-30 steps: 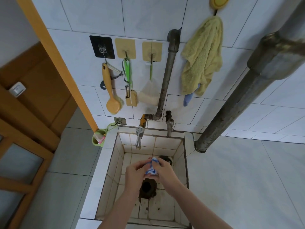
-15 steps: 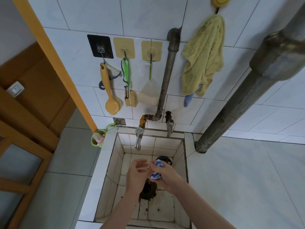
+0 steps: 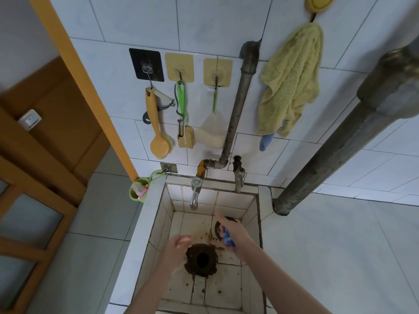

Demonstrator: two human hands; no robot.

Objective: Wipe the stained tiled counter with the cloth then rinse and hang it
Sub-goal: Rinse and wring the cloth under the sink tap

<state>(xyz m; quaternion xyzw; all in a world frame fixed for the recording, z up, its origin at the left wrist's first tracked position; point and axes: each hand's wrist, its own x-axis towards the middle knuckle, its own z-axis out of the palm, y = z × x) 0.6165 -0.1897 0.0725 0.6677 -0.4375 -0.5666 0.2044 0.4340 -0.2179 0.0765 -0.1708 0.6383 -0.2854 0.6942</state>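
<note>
Rinsing step, apparently closing: the cloth [image 3: 227,239] is being held over the tiled sink [image 3: 229,201].
The right hand [image 3: 237,234] is gripping the small blue-and-white cloth, which is bunched into a tight wad. The left hand [image 3: 178,244] is hovering just beside it, loosely curled and empty. The next move is probably lifting the cloth to a wall hook [image 3: 217,72].

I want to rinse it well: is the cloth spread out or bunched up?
Bunched up: the cloth is a small blue-and-white wad gripped in the right hand over the sink.
</note>
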